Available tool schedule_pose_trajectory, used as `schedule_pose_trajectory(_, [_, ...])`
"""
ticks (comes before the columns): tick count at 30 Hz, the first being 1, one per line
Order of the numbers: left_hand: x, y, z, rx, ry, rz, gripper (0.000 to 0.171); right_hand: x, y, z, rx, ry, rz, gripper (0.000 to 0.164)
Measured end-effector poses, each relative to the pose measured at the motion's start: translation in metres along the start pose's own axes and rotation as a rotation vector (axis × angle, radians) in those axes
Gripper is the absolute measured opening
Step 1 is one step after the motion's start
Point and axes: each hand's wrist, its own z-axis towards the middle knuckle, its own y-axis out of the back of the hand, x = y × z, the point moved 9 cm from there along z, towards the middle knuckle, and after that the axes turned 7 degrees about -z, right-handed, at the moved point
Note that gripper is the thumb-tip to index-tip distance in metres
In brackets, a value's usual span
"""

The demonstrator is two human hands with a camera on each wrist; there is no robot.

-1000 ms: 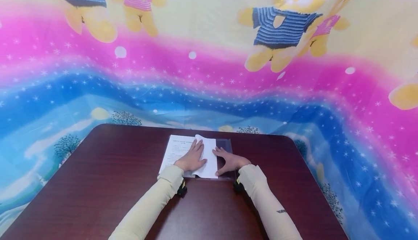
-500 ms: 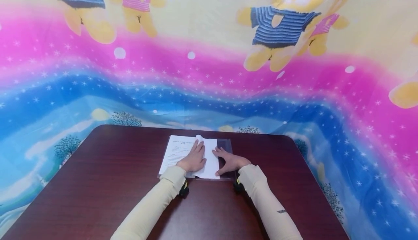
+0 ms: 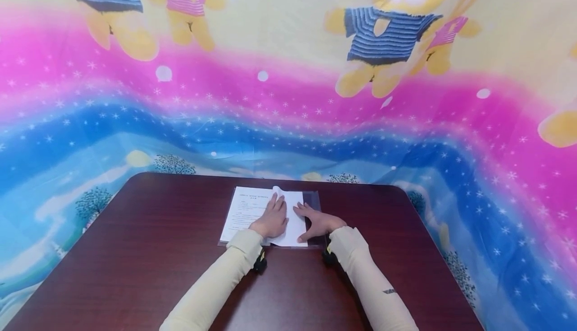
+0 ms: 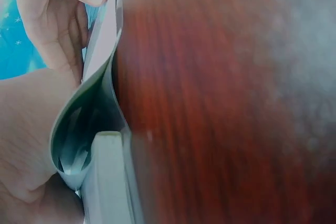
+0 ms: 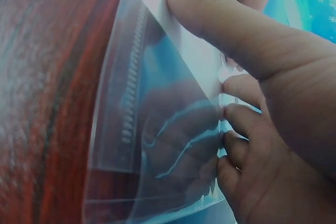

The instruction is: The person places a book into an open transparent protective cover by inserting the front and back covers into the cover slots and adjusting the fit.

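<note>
A book with a printed white page (image 3: 245, 211) lies on the table, and its thick page block (image 4: 107, 182) shows in the left wrist view. To its right spreads a white cover flap (image 3: 296, 228), bulging up near the fold. My left hand (image 3: 272, 220) rests on the flap beside the fold, fingers extended. Beyond the flap's right edge a clear plastic book cover (image 3: 314, 200) extends. My right hand (image 3: 321, 222) touches down there with thumb and fingers spread, the thumb at the flap's lower corner. Up close, the clear plastic has a zigzag-patterned strip (image 5: 134, 77).
The dark red wooden table (image 3: 158, 251) has rounded far corners. Behind it hangs a cloth backdrop (image 3: 288, 100) printed with bears and snowflakes. A black wrist camera (image 3: 260, 261) sits under the left wrist, another wrist camera (image 3: 329, 257) under the right.
My left hand has slid a little to the right. The white flap's right edge has moved right over the clear plastic, towards my right hand, which stays in place.
</note>
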Motion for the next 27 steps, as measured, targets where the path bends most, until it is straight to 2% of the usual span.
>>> schedule_pose_trajectory(5, [0.000,0.004,-0.003,0.006,0.006,-0.010,0.057,0.005,0.002,-0.001,0.006,-0.003,-0.016,0.102])
schedule_pose_trajectory(11, [0.007,0.009,-0.006,-0.005,-0.033,-0.150,0.061,0.007,0.002,-0.001,0.014,-0.012,-0.028,0.103])
schedule_pose_trajectory(16, [0.019,0.017,-0.015,-0.006,-0.017,-0.252,0.067,0.005,0.001,-0.001,0.014,-0.021,-0.016,0.104])
schedule_pose_trajectory(19, [0.026,0.020,-0.023,0.007,-0.020,-0.265,0.071,0.004,0.000,-0.001,0.013,-0.028,-0.005,0.105])
schedule_pose_trajectory(23, [0.030,0.026,-0.032,0.033,-0.037,-0.357,0.081,0.004,0.000,-0.002,0.010,-0.034,-0.002,0.105])
schedule_pose_trajectory(27, [0.035,0.026,-0.038,0.085,-0.047,-0.441,0.093,0.005,0.000,-0.002,0.004,-0.032,0.003,0.105])
